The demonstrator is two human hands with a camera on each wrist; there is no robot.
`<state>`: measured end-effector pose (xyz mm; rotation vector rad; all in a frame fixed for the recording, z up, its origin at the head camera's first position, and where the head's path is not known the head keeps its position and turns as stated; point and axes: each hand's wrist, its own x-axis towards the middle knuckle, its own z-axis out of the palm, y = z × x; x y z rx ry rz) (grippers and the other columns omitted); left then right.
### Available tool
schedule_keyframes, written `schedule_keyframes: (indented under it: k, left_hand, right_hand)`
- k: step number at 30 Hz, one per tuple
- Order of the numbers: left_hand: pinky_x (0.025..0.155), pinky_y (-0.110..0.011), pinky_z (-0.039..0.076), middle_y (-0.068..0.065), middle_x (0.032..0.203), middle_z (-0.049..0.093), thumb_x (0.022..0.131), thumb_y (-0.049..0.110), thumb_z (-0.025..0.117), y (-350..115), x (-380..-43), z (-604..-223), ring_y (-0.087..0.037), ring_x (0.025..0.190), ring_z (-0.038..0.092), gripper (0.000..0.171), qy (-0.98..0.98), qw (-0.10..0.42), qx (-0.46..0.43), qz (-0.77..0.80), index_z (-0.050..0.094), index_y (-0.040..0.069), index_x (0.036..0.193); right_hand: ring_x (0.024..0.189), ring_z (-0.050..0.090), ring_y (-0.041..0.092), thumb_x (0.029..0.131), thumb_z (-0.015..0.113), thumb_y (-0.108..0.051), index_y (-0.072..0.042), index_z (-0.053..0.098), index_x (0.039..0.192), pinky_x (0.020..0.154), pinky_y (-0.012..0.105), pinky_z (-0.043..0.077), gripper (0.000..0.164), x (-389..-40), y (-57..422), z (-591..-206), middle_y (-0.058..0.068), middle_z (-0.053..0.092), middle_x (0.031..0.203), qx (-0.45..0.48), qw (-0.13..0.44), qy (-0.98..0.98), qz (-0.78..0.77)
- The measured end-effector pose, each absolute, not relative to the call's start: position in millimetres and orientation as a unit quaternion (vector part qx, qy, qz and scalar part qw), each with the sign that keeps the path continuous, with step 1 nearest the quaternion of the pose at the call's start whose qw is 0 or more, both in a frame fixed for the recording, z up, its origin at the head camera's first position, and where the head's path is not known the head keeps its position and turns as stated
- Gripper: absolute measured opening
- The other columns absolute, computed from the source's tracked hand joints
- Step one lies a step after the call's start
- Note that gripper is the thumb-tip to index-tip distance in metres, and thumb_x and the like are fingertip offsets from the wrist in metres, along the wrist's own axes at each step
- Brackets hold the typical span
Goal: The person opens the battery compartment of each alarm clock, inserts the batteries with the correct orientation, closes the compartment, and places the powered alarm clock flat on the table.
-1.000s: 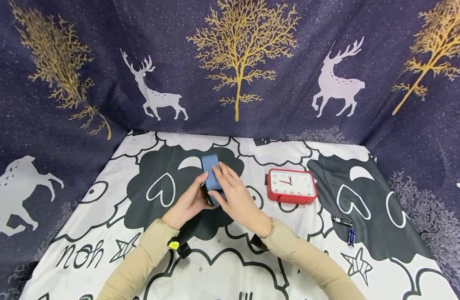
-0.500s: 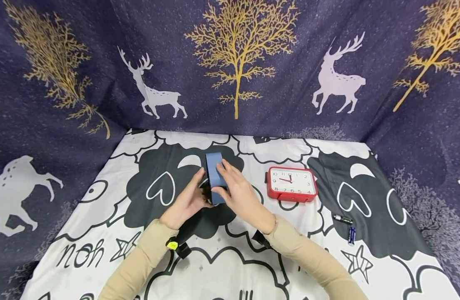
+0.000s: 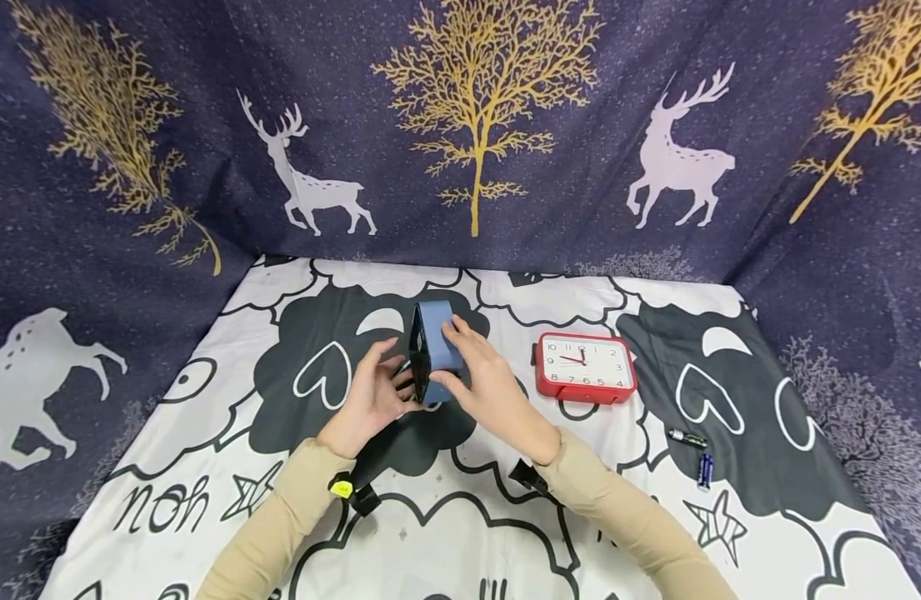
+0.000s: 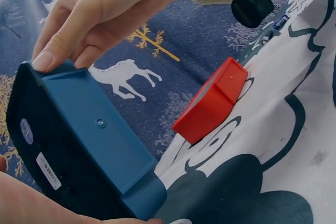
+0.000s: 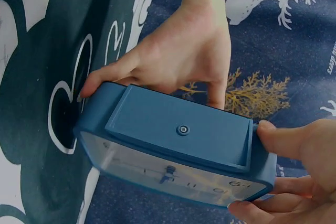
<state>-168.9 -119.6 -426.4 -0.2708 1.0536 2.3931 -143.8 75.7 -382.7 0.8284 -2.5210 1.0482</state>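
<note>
A blue rectangular alarm clock [image 3: 437, 354] is held raised on its end in the head view. My right hand [image 3: 493, 396] grips its end, fingers over the blue casing. My left hand [image 3: 366, 400] is at the back with fingers spread; its thumb touches the clock's lower corner. The left wrist view shows the dark back of the clock [image 4: 52, 145], with a barcode label [image 4: 48, 170] and a round sticker [image 4: 26, 131]. In the right wrist view the clock's white face [image 5: 157, 169] and a screw [image 5: 183, 129] in its side panel appear.
A red alarm clock [image 3: 584, 368] lies face up to the right. Beyond it are two batteries, one black and silver [image 3: 687, 437], one blue [image 3: 704, 472]. A patterned cloth [image 3: 430, 550] covers the table, and a dark blue curtain [image 3: 422, 200] hangs behind.
The blue clock has shifted slightly right and turned, bringing its dark back into the head view. My left fingers have come away from its side and spread; my right hand moved right with it.
</note>
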Motion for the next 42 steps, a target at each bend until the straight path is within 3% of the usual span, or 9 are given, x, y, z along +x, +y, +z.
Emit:
schedule_keyframes:
  k: [5,12,14,17,21,25,32,37,42]
  left_hand:
    - [0.117,-0.061,0.013,-0.012,0.133,0.03,0.096,0.041,0.037,-123.6,-170.5,-425.2,-0.033,0.134,0.026,0.071,0.389,0.25,-0.117,0.879,0.013,0.002,0.15]
    - [0.117,-0.057,0.016,-0.008,0.131,0.034,0.097,0.033,0.033,-126.8,-169.5,-424.6,-0.03,0.13,0.031,0.062,0.389,0.254,-0.122,0.877,0.017,0.004,0.149]
    - [0.116,-0.055,0.018,-0.006,0.125,0.039,0.097,0.031,0.032,-126.6,-168.4,-424.0,-0.027,0.123,0.038,0.05,0.389,0.254,-0.121,0.877,0.029,0.007,0.141]
    - [0.112,-0.051,0.022,-0.006,0.118,0.045,0.098,0.026,0.033,-126.5,-166.6,-423.3,-0.024,0.113,0.046,0.03,0.386,0.248,-0.124,0.88,0.053,0.009,0.113]
    - [0.11,-0.045,0.022,-0.009,0.119,0.043,0.098,0.021,0.034,-126.1,-165.4,-421.6,-0.023,0.111,0.043,0.025,0.386,0.233,-0.127,0.884,0.057,0.014,0.091]
    - [0.109,-0.039,0.02,-0.009,0.123,0.036,0.097,0.019,0.033,-125.8,-165.6,-420.3,-0.023,0.114,0.036,0.014,0.399,0.224,-0.128,0.88,0.045,0.017,0.104]
    - [0.1,-0.034,0.028,-0.008,0.12,0.038,0.096,0.016,0.033,-127.7,-165.6,-420.6,-0.02,0.107,0.042,0.016,0.416,0.227,-0.123,0.872,0.042,0.019,0.109]
    - [0.101,-0.033,0.03,-0.008,0.121,0.036,0.095,0.014,0.034,-126.3,-164.8,-420.6,-0.02,0.112,0.038,0.025,0.421,0.212,-0.135,0.871,0.04,0.018,0.119]
    - [0.097,-0.03,0.033,-0.007,0.119,0.035,0.093,0.012,0.036,-126.0,-163.3,-421.4,-0.018,0.109,0.037,0.048,0.441,0.195,-0.139,0.865,0.031,0.019,0.141]
  right_hand:
    - [0.137,0.042,0.037,0.088,0.071,-0.024,0.002,0.047,0.141,0.104,0.049,0.043,0.063,-144.6,78.5,-383.2,0.023,0.041,0.149,0.287,0.148,-0.871,0.371]
    - [0.135,0.044,0.035,0.089,0.071,-0.026,0.004,0.046,0.14,0.101,0.045,0.047,0.064,-145.4,78.9,-383.3,0.025,0.041,0.148,0.283,0.153,-0.868,0.379]
    - [0.135,0.044,0.034,0.09,0.069,-0.026,0.004,0.047,0.139,0.101,0.044,0.046,0.062,-145.6,79.0,-383.4,0.025,0.042,0.147,0.277,0.157,-0.867,0.383]
    - [0.135,0.044,0.035,0.091,0.068,-0.024,0.005,0.047,0.139,0.101,0.045,0.046,0.06,-145.3,79.2,-384.0,0.026,0.042,0.146,0.269,0.159,-0.866,0.39]
    - [0.133,0.046,0.038,0.091,0.067,-0.024,0.006,0.045,0.14,0.101,0.047,0.046,0.062,-144.9,79.3,-385.8,0.029,0.041,0.146,0.257,0.15,-0.872,0.388]
    - [0.13,0.048,0.039,0.092,0.066,-0.024,0.007,0.041,0.143,0.101,0.048,0.046,0.065,-144.8,80.5,-389.9,0.031,0.037,0.147,0.249,0.129,-0.881,0.38]
    - [0.132,0.046,0.038,0.093,0.061,-0.023,0.006,0.038,0.145,0.105,0.047,0.043,0.064,-147.8,83.4,-396.1,0.029,0.036,0.149,0.229,0.117,-0.886,0.386]
    - [0.134,0.044,0.037,0.094,0.058,-0.022,0.007,0.036,0.145,0.106,0.047,0.042,0.063,-148.7,85.3,-399.4,0.029,0.035,0.149,0.214,0.109,-0.89,0.388]
    - [0.137,0.041,0.032,0.094,0.056,-0.021,0.006,0.036,0.145,0.108,0.045,0.04,0.061,-150.5,86.7,-405.1,0.026,0.036,0.149,0.189,0.099,-0.89,0.402]
